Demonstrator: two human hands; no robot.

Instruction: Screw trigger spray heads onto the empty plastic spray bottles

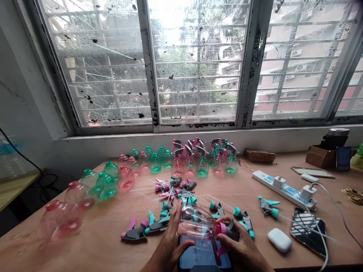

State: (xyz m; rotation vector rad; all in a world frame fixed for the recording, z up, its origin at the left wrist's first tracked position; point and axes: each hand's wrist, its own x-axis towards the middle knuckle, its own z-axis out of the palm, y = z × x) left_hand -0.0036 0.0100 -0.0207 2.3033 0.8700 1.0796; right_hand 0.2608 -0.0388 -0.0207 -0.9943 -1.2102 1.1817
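A clear pink spray bottle (194,228) lies on its side between my hands, its neck toward the right. My left hand (171,241) is wrapped round the bottle's body. On the neck sits a dark trigger sprayer with a pink collar (221,228), gripped by the fingers of my right hand (241,245); its pink trigger points down. Just below the bottle is a phone with a lit screen (202,255). Loose trigger sprayers (136,233) in pink and teal lie around my hands, several with thin clear tubes.
Open pink and green bottles (107,185) stand along the left and back. Several bottles with sprayers fitted (202,166) stand below the window. To the right are a power strip (283,189) with chargers, a dark phone (308,230), a white earbud case (279,240) and a cardboard box (320,155).
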